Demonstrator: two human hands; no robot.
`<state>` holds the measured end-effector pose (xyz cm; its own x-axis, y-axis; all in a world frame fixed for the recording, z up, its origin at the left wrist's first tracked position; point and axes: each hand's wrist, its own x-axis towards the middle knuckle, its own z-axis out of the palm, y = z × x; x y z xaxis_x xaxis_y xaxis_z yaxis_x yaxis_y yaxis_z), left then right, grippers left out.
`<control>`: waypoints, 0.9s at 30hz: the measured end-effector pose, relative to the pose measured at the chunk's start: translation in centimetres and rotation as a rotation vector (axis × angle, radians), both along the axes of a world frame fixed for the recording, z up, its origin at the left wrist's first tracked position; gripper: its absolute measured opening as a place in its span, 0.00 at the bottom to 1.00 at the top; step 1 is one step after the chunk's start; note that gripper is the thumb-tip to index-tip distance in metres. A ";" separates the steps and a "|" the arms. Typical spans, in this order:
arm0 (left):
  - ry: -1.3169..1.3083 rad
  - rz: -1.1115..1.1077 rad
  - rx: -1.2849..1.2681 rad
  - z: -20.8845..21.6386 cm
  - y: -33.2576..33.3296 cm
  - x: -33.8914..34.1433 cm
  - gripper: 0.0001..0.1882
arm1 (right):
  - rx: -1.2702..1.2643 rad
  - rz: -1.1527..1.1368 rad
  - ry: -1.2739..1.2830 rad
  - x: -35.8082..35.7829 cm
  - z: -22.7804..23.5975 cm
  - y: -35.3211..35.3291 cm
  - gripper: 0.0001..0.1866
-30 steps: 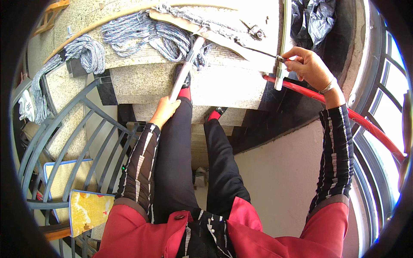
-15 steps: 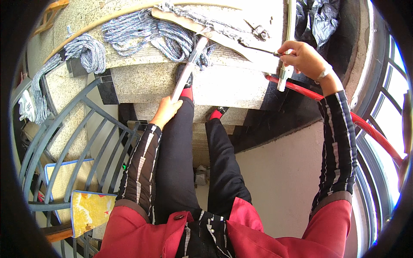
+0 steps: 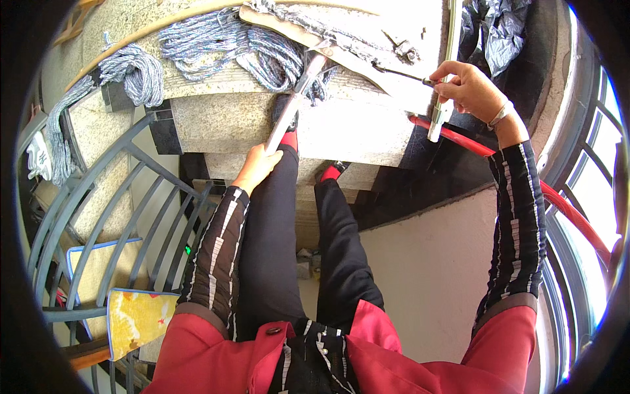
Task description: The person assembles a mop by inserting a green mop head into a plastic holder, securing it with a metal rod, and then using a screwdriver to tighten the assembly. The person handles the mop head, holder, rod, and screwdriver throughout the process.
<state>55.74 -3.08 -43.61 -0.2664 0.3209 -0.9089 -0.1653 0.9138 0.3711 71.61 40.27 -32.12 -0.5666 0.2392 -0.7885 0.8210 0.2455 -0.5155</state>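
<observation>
My left hand [image 3: 257, 169] is closed round the pale pole of a mop [image 3: 286, 120], which slants up and away from me. At its far end sits a flat wooden board [image 3: 348, 61] with matted grey strands [image 3: 341, 38] along its upper side. My right hand [image 3: 474, 95] pinches the end of a thin dark strand or rod [image 3: 401, 74] running toward the board; its exact kind is unclear. Behind that hand lies a pale metal bar [image 3: 436, 128]. Hanks of blue-and-white yarn [image 3: 200, 49] lie left of the board, on the stair.
Speckled stone steps [image 3: 236, 125] drop toward my feet. A dark metal railing [image 3: 131, 172] with a yellow patterned mat [image 3: 141, 322] stands at left. To the right are a red tube [image 3: 466, 142], barred windows [image 3: 584, 197] and a black plastic bag [image 3: 502, 39]. A curved wooden strip [image 3: 141, 37] crosses behind the yarn.
The whole view has shifted slightly, so most things sit a little farther right. My right hand has edged a little to the right, still pinching. My left hand keeps its grip on the mop.
</observation>
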 end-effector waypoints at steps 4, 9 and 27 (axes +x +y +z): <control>-0.004 -0.006 -0.020 0.0 0.0 0.0 0.14 | 0.057 -0.016 -0.016 -0.3 -1.4 -1.5 0.10; 0.013 -0.036 -0.021 0.5 0.1 -0.3 0.15 | 0.224 0.109 -0.010 0.7 -1.7 -3.3 0.11; -0.188 0.088 -0.075 4.9 1.2 -2.7 0.11 | 0.295 0.129 0.149 5.5 -3.9 -5.1 0.11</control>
<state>52.99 -1.88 -38.67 -0.1139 0.2338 -0.9656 -0.3060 0.9164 0.2580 77.06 35.13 -36.02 -0.7105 0.3636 -0.6025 0.6948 0.4982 -0.5187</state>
